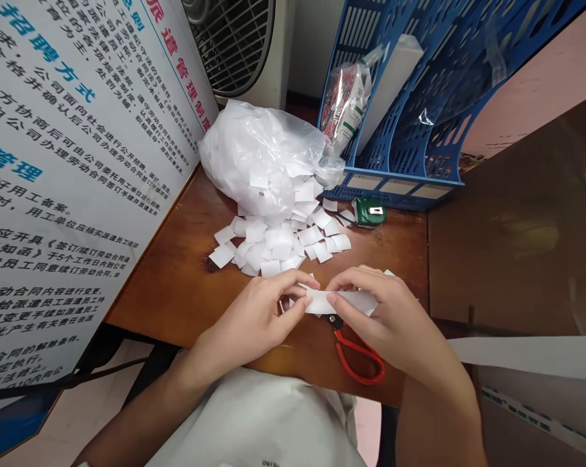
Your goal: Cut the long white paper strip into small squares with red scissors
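A narrow white paper strip (341, 300) is stretched between my two hands above the wooden table (161, 285). My left hand (261, 311) pinches its left end between thumb and fingers. Closer to the strip's middle, my right hand (383, 311) grips it with thumb and forefinger. Beneath the right hand lie scissors (359, 360) with red handles, their blades mostly hidden by the paper and hand. Just beyond my hands spreads a pile of small white paper pieces (278, 240).
Behind the pile slumps a white plastic bag (263, 149). A green tape measure (369, 212) sits before a blue file rack (394, 175), which holds a clear packet (344, 107). A printed board (78, 162) stands along the left; a fan (234, 45) is behind.
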A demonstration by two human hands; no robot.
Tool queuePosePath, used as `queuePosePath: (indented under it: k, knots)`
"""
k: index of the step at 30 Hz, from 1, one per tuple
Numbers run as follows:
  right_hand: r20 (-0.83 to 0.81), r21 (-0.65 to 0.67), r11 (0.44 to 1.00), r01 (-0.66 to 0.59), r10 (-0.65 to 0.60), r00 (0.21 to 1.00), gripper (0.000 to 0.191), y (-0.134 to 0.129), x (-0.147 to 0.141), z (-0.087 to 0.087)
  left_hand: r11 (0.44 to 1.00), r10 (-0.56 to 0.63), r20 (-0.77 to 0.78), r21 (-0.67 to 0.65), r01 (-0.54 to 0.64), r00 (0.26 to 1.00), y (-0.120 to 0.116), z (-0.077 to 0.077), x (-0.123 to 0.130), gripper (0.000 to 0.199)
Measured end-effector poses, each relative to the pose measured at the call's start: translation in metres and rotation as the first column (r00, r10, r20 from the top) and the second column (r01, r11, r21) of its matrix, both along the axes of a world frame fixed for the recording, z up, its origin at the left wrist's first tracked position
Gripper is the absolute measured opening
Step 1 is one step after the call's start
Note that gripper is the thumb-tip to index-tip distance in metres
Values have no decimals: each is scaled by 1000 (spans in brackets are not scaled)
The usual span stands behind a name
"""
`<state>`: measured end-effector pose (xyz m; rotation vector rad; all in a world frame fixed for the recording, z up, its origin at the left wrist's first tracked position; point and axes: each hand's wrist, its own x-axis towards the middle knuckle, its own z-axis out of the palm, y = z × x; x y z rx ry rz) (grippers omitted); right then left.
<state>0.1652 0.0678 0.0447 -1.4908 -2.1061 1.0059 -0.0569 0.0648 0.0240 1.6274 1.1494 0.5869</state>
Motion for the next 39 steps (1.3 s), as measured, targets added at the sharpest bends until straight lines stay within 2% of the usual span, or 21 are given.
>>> queuePosePath:
  k: [3, 6, 8, 10, 11, 12, 13, 14, 15, 16, 17, 20, 23, 28, 33, 35, 36, 38, 39]
  knots:
    - [6, -3, 998, -56, 56, 998, 10, 5, 0, -2, 994, 12, 65, -110, -5, 998, 0, -7, 2, 26]
    - [43, 59, 992, -110, 108, 993, 11, 5, -3, 0, 974, -23, 142, -221, 55, 990, 3, -13, 3, 26]
    - [95, 220, 974, -54, 34, 995, 8, -6, -5, 7, 963, -23, 174, -261, 69, 984, 5, -16, 4, 27]
    - [118, 426, 903, 63, -124, 985, 11, -25, -6, 17, 954, 15, 197, -297, 46, 980, 7, -18, 4, 26]
    - [93, 480, 871, 106, -170, 981, 17, -38, -6, 20, 949, 38, 204, -313, 29, 978, 8, -19, 3, 26]
    - [84, 454, 887, 89, -142, 986, 21, -51, -4, 20, 946, 58, 208, -325, 13, 976, 9, -20, 2, 26]
    - [106, 437, 899, 15, -68, 992, 22, -64, -2, 17, 942, 76, 206, -334, -2, 976, 10, -21, 1, 26]
    - [135, 427, 900, -84, 28, 990, 22, -77, 0, 10, 939, 88, 201, -343, -15, 976, 10, -22, 1, 28]
    - [149, 383, 917, -109, 55, 987, 19, -88, 3, -1, 935, 99, 194, -353, -24, 976, 10, -23, 0, 29]
    - [212, 312, 944, -111, 45, 976, 20, -98, 6, -15, 930, 107, 191, -366, -30, 976, 11, -25, -1, 30]
    - [246, 296, 954, -54, -21, 969, 25, -105, 8, -31, 926, 111, 191, -376, -31, 975, 11, -26, -1, 30]
    - [367, 291, 949, 123, -229, 901, 42, -116, 15, -76, 922, 112, 208, -386, -24, 972, 12, -29, -1, 30]
    - [388, 268, 945, 187, -284, 877, 42, -115, 18, -98, 924, 112, 230, -382, -17, 967, 12, -30, 1, 29]
    - [393, 175, 944, 279, -327, 859, 42, -100, 19, -101, 924, 131, 230, -380, -35, 964, 11, -27, 1, 28]
    - [402, 147, 945, 292, -327, 855, 25, -97, 25, -96, 940, 175, 214, -326, -98, 961, 9, -20, -3, 27]
    - [296, 75, 936, 345, -351, 888, 17, -107, 34, -94, 956, 204, 194, -251, -152, 960, 6, -17, -5, 23]
    - [212, -2, 934, 357, -348, 913, 15, -115, 39, -94, 964, 217, 171, -193, -183, 961, 4, -15, -5, 21]
    - [68, -170, 912, 372, -366, 928, 21, -131, 50, -95, 975, 222, 111, -39, -219, 969, -1, -12, -5, 18]
    - [67, -223, 899, 376, -371, 926, 21, -140, 55, -96, 975, 213, 88, 47, -217, 973, -3, -11, -5, 18]
